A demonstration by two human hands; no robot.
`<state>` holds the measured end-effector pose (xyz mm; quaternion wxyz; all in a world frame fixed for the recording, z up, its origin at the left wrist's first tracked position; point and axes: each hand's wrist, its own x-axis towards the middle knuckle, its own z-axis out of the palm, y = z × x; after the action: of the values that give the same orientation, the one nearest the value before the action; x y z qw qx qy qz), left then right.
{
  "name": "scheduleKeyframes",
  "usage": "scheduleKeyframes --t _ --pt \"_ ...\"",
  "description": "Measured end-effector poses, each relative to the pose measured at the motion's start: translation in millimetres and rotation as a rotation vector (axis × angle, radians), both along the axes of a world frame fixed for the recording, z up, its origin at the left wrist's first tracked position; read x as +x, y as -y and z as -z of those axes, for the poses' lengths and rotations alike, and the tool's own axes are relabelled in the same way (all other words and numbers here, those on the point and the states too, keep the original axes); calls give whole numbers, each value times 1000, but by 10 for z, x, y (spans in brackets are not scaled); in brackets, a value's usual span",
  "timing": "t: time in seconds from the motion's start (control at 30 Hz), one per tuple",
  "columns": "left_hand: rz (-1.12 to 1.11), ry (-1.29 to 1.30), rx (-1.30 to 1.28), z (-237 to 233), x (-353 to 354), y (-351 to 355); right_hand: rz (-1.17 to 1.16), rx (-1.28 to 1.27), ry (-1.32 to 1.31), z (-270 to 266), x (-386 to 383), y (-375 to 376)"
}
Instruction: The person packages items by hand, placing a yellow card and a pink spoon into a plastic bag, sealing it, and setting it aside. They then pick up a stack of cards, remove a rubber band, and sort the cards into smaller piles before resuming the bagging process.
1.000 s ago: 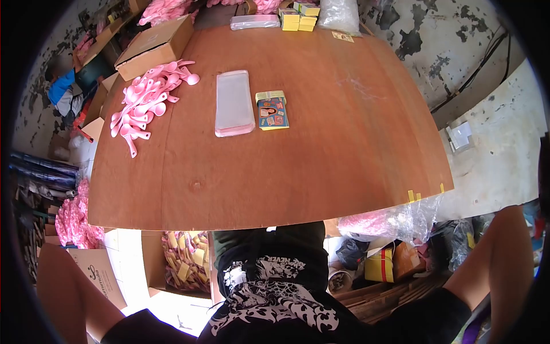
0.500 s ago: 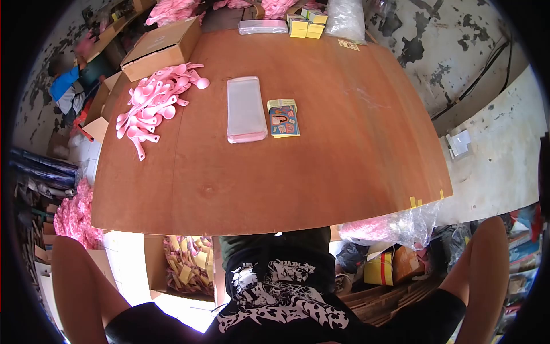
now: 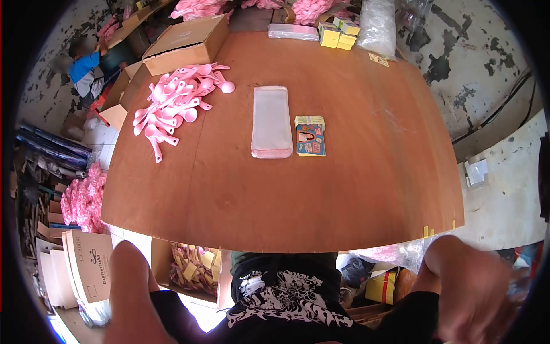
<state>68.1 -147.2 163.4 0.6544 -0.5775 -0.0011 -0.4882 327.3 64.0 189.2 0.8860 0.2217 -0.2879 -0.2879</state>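
Note:
Both my arms are bent, with the elbows at the table's near edge. My left forearm runs down out of the lower left of the view, and its hand is out of sight. My right forearm is blurred at the lower right; no fingers can be made out there. On the brown table lies a stack of clear plastic bags with a pinkish lower edge. Just right of it sits a stack of printed cards, blue on top. Many pink plastic spoons are heaped at the left.
A closed cardboard box stands at the far left. Yellow card stacks, another bag stack and a clear plastic roll lie at the back. A person is beyond the left edge. An open carton is below the table.
The view has shifted, so the table and its items appear farther right and lower. Both bent arms have come inward toward my body. The items keep their places on the table.

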Motion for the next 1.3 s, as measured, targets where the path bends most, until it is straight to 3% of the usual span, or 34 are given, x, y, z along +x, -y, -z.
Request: scheduleKeyframes --t 0.03,0.07,0.13,0.17,0.2,0.3,0.4,0.53,0.67,0.73,0.87,0.93,1.07,1.2,1.27,1.3 --pt "101 170 -60 60 -182 -285 -2 -5 -4 139 -144 -212" --pt "219 349 -232 267 -379 -530 -57 -407 400 444 -262 -433" --pt "316 745 -868 814 -620 -906 -173 -1206 1218 985 -490 -800" --pt "338 879 -1128 1040 -665 -1219 -212 -1298 1400 1052 -749 -861" --pt "50 816 -1386 1080 -790 -1458 -231 -1312 1529 1220 -890 -1050" --pt "-57 883 -1556 1535 -957 -1925 -116 -1286 1540 1658 -1203 -1722" --pt "-133 886 -1623 1877 -1089 -2072 -68 -1641 1509 1842 -1337 -2424" --pt "-92 950 -1644 1959 -1114 -2148 102 -1802 1322 1909 -1524 -3529" --pt "-121 921 -1710 1927 -1100 -2136 219 -1805 1124 1744 -1806 -4411" --pt "-136 873 -1694 1931 -1109 -2146 376 -1956 1022 1558 -2003 -4691" --pt "-133 873 -1741 1970 -1153 -2192 388 -1997 977 1527 -2380 -5388" --pt "-155 882 -1759 1967 -1168 -2214 258 -1851 1028 1702 -2544 -5775" --pt "-198 868 -1793 1966 -1173 -2230 346 -1831 1106 1777 -2659 -6082" --pt "-234 853 -1800 1974 -1179 -2211 426 -1829 896 1635 -2631 -5760" --pt "-216 875 -1784 1978 -1168 -2204 365 -1875 834 1519 -2576 -5565" --pt "-244 860 -1783 1974 -1170 -2198 159 -1939 793 1438 -2514 -5443"
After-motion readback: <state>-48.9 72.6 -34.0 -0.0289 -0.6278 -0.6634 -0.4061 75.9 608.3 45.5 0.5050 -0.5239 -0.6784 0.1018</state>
